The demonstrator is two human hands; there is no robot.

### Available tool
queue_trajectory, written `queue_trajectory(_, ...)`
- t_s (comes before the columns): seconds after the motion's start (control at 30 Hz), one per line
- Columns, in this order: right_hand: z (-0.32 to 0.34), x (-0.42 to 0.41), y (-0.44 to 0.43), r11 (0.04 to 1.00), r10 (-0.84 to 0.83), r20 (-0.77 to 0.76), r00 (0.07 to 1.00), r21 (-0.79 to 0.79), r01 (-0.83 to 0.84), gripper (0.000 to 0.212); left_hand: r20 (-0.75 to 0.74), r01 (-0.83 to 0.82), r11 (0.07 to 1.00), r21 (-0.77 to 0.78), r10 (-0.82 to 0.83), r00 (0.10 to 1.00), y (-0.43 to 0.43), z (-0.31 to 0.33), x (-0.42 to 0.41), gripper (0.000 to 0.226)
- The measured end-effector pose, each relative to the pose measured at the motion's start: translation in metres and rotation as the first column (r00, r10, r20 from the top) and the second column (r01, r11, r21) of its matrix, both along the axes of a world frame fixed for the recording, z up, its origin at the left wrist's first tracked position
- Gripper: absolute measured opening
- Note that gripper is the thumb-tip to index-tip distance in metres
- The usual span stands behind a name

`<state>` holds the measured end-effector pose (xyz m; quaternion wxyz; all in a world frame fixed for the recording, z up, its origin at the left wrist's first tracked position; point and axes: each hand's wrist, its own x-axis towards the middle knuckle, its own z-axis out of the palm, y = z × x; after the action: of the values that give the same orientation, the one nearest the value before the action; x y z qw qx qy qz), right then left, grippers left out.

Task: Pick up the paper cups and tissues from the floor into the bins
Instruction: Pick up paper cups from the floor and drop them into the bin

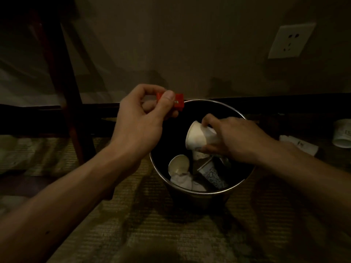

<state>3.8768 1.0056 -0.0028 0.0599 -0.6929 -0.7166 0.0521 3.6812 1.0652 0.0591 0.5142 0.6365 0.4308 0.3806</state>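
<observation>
**Dropping the Cup into the Bin**

The left hand (139,120) pinches a small red packet (179,102) at the far-left rim of the round metal bin (205,193). The right hand (237,139) grips a tilted white paper cup (197,137) above the opening. Release it over the centre, clear of the rim. A second paper cup (342,132) lies on the floor at right. No print is legible.

Dim room: a white wall socket (291,41) at upper right, a dark wooden chair leg (62,82) at left, patterned carpet (152,224) below.
</observation>
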Motion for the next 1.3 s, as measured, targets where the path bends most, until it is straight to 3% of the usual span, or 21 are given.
queue_trajectory(0.13,-0.010,0.003,0.016,0.969,-0.013,0.021,1.000,-0.245,0.018,0.058,-0.059,0.035,0.996,-0.085,-0.040,0.997,0.004,-0.005,-0.004,0.017)
queue_trajectory(0.2,-0.005,0.003,0.020,0.978,-0.060,-0.143,0.988,-0.206,0.030,0.045,-0.111,0.060,0.993,-0.098,-0.071,0.991,0.008,-0.007,-0.006,0.016)
queue_trajectory(0.23,-0.001,0.001,0.021,0.987,-0.086,-0.301,0.950,-0.155,0.040,0.038,-0.144,0.077,0.992,-0.100,-0.091,0.985,0.010,-0.009,-0.007,0.016)
queue_trajectory(0.27,0.004,-0.003,0.022,0.992,-0.099,-0.500,0.860,-0.117,0.046,0.031,-0.185,0.098,0.991,-0.091,-0.114,0.976,0.011,-0.011,-0.008,0.016)
queue_trajectory(0.33,0.014,-0.015,0.022,0.991,-0.111,-0.804,0.585,-0.132,0.006,0.019,-0.292,0.153,0.988,-0.026,-0.153,0.944,0.015,-0.016,-0.009,0.015)
queue_trajectory(0.37,0.018,-0.019,0.022,0.989,-0.108,-0.852,0.513,-0.144,-0.030,0.017,-0.351,0.194,0.981,0.016,-0.176,0.920,0.017,-0.018,-0.009,0.014)
queue_trajectory(0.4,0.019,-0.022,0.021,0.986,-0.102,-0.858,0.504,-0.153,-0.061,0.017,-0.404,0.246,0.968,0.043,-0.208,0.891,0.020,-0.020,-0.009,0.014)
queue_trajectory(0.47,0.015,-0.024,0.020,0.978,-0.106,-0.789,0.605,-0.191,-0.078,0.016,-0.522,0.374,0.926,0.042,-0.299,0.799,0.025,-0.023,-0.006,0.015)
queue_trajectory(0.53,0.007,-0.024,0.019,0.963,-0.078,-0.615,0.785,-0.250,-0.100,0.012,-0.646,0.502,0.865,-0.008,-0.387,0.658,0.028,-0.030,-0.003,0.018)
queue_trajectory(0.6,-0.002,-0.024,0.017,0.933,-0.026,-0.452,0.892,-0.330,-0.140,0.009,-0.733,0.603,0.794,-0.077,-0.455,0.506,0.030,-0.041,0.001,0.016)
queue_trajectory(0.7,-0.010,-0.026,0.014,0.884,-0.005,-0.367,0.930,-0.437,-0.167,0.013,-0.799,0.675,0.706,-0.212,-0.523,0.296,0.034,-0.051,0.009,0.018)
queue_trajectory(0.77,-0.008,-0.023,0.008,0.896,-0.012,-0.356,0.934,-0.418,-0.148,0.015,-0.794,0.673,0.680,-0.292,-0.564,0.226,0.039,-0.052,0.012,0.020)
queue_trajectory(0.87,0.008,-0.013,-0.009,0.977,-0.020,-0.459,0.888,-0.198,-0.080,0.015,-0.816,0.684,0.707,-0.178,-0.495,0.299,0.044,-0.043,0.018,0.012)
queue_trajectory(1.0,0.022,0.008,-0.042,0.992,-0.028,-0.601,0.798,0.080,0.095,0.022,-0.819,0.671,0.734,0.104,-0.319,0.476,0.034,-0.035,0.033,0.028)
queue_trajectory(1.17,0.017,0.058,-0.115,0.960,-0.185,-0.665,0.723,0.035,0.277,0.029,-0.732,0.696,0.681,0.227,-0.352,0.583,-0.021,-0.024,0.078,0.033)
queue_trajectory(1.3,-0.006,0.115,-0.170,0.860,-0.373,-0.697,0.613,-0.011,0.510,0.033,-0.632,0.760,0.641,0.109,-0.545,0.550,-0.068,-0.024,0.129,0.027)
